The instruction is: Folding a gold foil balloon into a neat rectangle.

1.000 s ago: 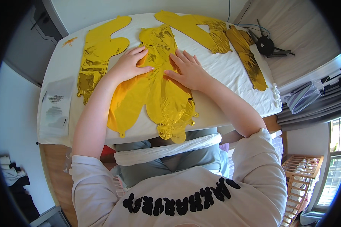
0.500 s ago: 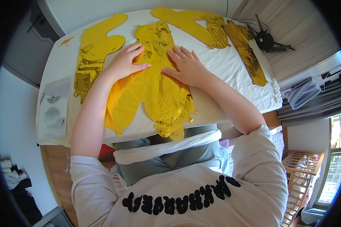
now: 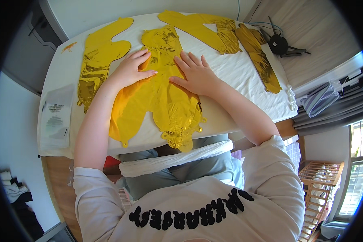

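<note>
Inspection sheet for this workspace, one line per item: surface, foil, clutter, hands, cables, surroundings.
Surface: table under a white cloth, lightly wrinkled.
Foil: central gold foil piece, creased, crumpled at its near end; other gold pieces at left, far side and far right.
Clutter: clear packet at left; small orange item, type unclear; black device near the far-right corner.
Hands: left hand and right hand both on the central piece, fingers extended.
Cables: blue cable near the wall; its ends can't be traced.
Surroundings: grey curtain, window and slatted wooden frame at right.
</note>
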A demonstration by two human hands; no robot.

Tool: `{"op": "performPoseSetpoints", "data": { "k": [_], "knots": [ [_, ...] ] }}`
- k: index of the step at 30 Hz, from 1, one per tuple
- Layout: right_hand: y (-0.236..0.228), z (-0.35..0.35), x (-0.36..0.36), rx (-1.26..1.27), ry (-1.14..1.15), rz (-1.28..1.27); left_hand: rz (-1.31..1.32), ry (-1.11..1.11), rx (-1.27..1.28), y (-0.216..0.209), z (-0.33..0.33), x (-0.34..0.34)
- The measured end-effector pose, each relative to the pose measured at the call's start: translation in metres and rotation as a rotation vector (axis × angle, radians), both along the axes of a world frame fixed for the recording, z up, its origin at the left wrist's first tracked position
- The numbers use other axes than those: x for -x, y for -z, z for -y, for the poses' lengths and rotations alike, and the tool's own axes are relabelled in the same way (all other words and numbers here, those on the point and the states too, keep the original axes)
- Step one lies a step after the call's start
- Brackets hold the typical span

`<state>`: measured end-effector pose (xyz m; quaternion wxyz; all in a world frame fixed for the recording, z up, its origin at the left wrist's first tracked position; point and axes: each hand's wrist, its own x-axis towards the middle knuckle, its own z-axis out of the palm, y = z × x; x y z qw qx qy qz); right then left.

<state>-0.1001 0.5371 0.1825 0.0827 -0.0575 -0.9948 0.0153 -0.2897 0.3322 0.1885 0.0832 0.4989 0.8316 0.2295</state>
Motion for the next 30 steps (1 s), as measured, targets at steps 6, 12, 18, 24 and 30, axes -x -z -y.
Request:
{"op": "performPoseSetpoints", "data": {
  "k": [6,12,18,24,30],
  "knots": [
    [-0.002,-0.001,0.0,-0.02,0.004,0.016,-0.004,0.014,-0.016,0.002,0.0,0.002],
    [-0.008,-0.002,0.003,0.047,-0.004,0.034,0.018,0.016,-0.018,0.001,0.002,0.002],
    [-0.015,-0.004,0.002,0.071,-0.023,-0.121,-0.008,0.011,-0.004,0.002,-0.001,0.002],
    [-0.008,-0.002,0.005,0.133,-0.041,-0.044,-0.02,0.014,-0.014,0.005,0.0,0.003],
    [-0.006,0.002,0.006,0.128,-0.027,-0.076,-0.022,0.021,-0.036,0.004,0.0,0.004]
  ]
}}
